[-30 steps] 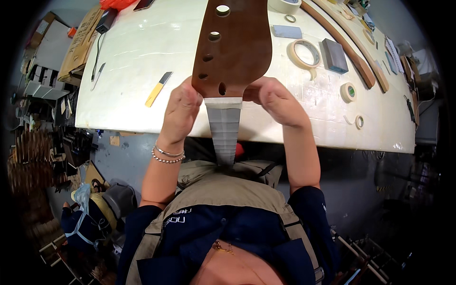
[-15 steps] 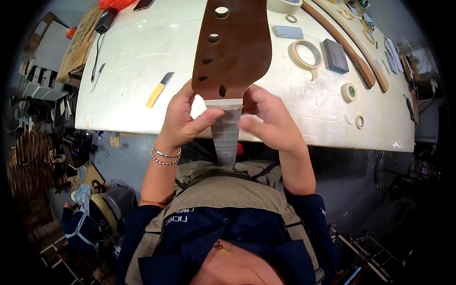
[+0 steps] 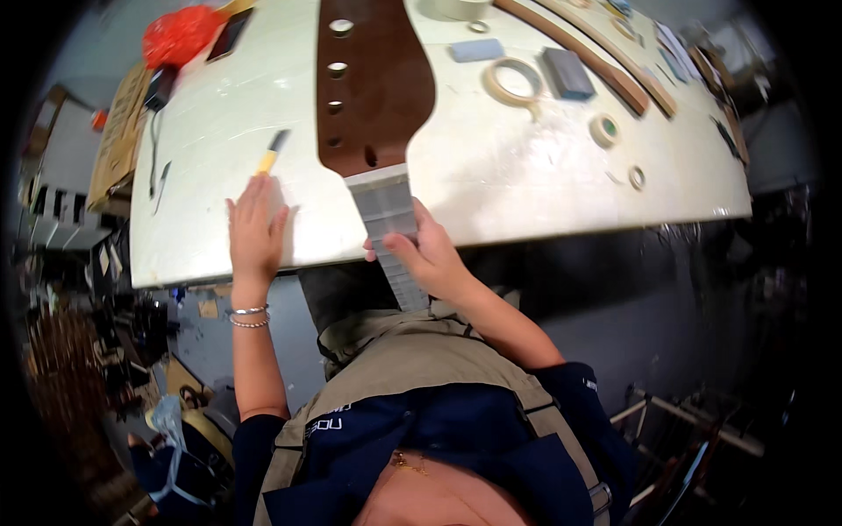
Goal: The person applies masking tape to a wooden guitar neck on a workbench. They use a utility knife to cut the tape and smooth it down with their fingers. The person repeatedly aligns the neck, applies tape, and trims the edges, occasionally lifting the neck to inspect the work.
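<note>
A guitar neck [image 3: 386,210] points away from me, its brown headstock [image 3: 373,96] pierced by a row of round holes. Grey-white tape covers the fretboard below the headstock. Around this taped part my right hand [image 3: 425,254] is closed, thumb on top and fingertips showing at the far side. My left hand [image 3: 256,228] lies out on the table with its fingers stretched, holding nothing. Its fingertips are at the near end of a yellow-handled utility knife [image 3: 270,156]; whether they touch it I cannot tell.
To the right on the white table [image 3: 526,193] lie a masking tape roll [image 3: 493,88], a grey block [image 3: 568,74], a green-cored tape roll [image 3: 605,131] and long wooden necks [image 3: 596,66]. A red plastic bag [image 3: 180,37] and a phone [image 3: 230,35] sit far left.
My left hand has left the neck and moved left to the knife. My right hand has gone from beside the headstock to a hold lower on the neck. The view has shifted.
</note>
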A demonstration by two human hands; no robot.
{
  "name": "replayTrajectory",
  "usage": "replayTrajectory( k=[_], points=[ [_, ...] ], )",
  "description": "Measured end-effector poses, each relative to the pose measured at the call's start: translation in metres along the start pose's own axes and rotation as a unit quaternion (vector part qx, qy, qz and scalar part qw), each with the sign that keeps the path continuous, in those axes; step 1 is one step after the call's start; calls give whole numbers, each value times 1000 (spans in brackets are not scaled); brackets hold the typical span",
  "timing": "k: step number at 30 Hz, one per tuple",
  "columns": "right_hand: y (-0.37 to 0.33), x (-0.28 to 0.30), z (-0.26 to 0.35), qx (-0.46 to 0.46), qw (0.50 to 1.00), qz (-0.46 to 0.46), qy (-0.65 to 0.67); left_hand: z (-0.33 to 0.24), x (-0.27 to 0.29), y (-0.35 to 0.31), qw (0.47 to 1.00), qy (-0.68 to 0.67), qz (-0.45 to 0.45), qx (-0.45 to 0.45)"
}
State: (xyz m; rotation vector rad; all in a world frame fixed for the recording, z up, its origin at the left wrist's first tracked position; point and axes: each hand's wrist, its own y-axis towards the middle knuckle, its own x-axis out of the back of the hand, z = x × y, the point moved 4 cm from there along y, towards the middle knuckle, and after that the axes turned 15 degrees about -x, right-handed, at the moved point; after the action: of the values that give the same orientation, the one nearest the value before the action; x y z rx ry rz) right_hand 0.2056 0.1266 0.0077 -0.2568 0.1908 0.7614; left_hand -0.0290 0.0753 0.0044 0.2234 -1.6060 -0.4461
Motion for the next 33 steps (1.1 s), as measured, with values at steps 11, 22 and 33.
replayTrajectory(
  k=[11,22,33],
  points=[
    [-29,-61,106,226,788,-81,-568,-112,120,11,904,128,-280,-296],
    [37,-32,24,220,711,-108,-659,-24,40,-13,993,26,65,-92],
    [-114,299,81,-115,357,-666,-645,-14,41,16,979,9,193,-62]
  ],
)
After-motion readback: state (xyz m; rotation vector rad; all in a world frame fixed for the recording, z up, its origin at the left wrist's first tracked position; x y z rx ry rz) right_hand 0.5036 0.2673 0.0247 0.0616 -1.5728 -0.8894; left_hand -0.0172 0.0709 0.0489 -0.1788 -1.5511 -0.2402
